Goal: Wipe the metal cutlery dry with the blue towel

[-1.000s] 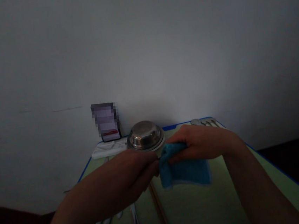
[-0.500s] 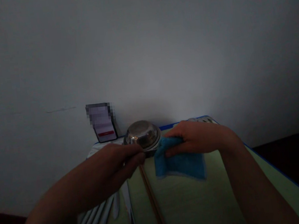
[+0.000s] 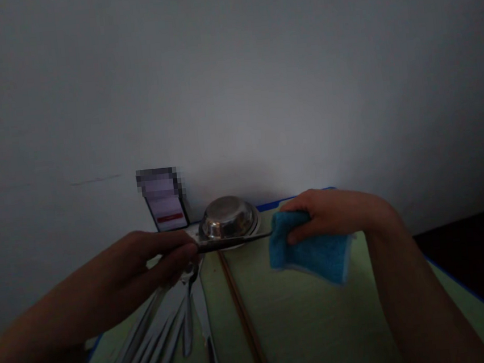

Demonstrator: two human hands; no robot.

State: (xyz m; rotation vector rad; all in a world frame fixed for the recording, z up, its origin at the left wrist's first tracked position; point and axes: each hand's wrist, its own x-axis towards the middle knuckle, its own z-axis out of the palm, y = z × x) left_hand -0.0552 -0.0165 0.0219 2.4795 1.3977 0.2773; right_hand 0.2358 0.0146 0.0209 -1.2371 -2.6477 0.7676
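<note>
A pale grey wall [image 3: 237, 90] fills the upper part of the view, with a thin, roughly level mark on its left side. Below it, the green table [image 3: 316, 328] with a blue edge runs up to the wall. Two bare forearms reach in over the table from the left and right.

The left hand [image 3: 163, 254] is closed, thumb and fingers pinching the dark handle of a slim utensil. The right hand [image 3: 324, 213] is clenched around a blue cloth [image 3: 318, 257], whose paler-edged lower part hangs loose under the fingers, above the table.

Behind the hands, near the wall, a shiny metal bowl [image 3: 228, 217] sits upside down, its base facing up. Left of it, a phone [image 3: 165, 206] stands tilted by the wall, its upper part blurred out by blocks.

Under and in front of the left forearm, a fan of metal cutlery [image 3: 155, 344] lies on the table. Just right of that fan lies a knife [image 3: 201, 305], and beside it a pair of brown chopsticks [image 3: 244, 318], side by side and slanting toward the near edge.

The utensil [image 3: 220, 244] is held nearly level in front of the bowl, spanning the gap between the hands; its thin end meets the cloth, and the light is too dim to say what its tip is.
</note>
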